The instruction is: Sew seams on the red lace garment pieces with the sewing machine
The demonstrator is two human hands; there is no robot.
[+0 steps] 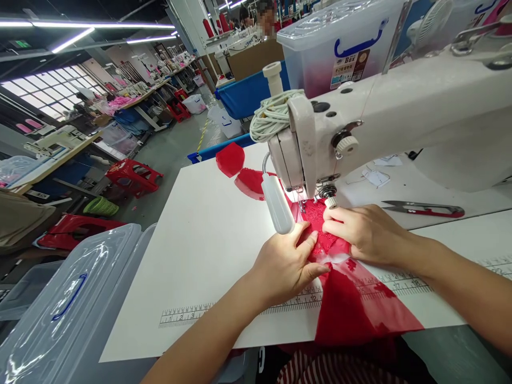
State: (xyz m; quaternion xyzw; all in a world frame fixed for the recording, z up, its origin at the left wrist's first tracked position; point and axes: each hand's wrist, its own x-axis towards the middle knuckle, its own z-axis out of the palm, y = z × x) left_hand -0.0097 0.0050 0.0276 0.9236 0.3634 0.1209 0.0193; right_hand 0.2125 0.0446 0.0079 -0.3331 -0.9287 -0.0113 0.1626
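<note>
Red lace fabric (352, 304) lies on the white sewing table (200, 250) and runs under the presser foot of the white sewing machine (384, 117). My left hand (286, 264) presses flat on the fabric's left side, fingers together and stretched out. My right hand (366, 234) rests on the fabric to the right, fingertips pinched on the lace just below the needle. A white lamp (277, 202) hangs from the machine head above my left hand. Two loose red pieces (240, 170) lie behind the machine head.
Red-handled thread snips (424, 209) lie on the table to the right. A clear lidded plastic box (68, 314) stands at the lower left, another (340, 42) behind the machine. Red stools (134, 176) and work tables fill the aisle at left. A person sits far back.
</note>
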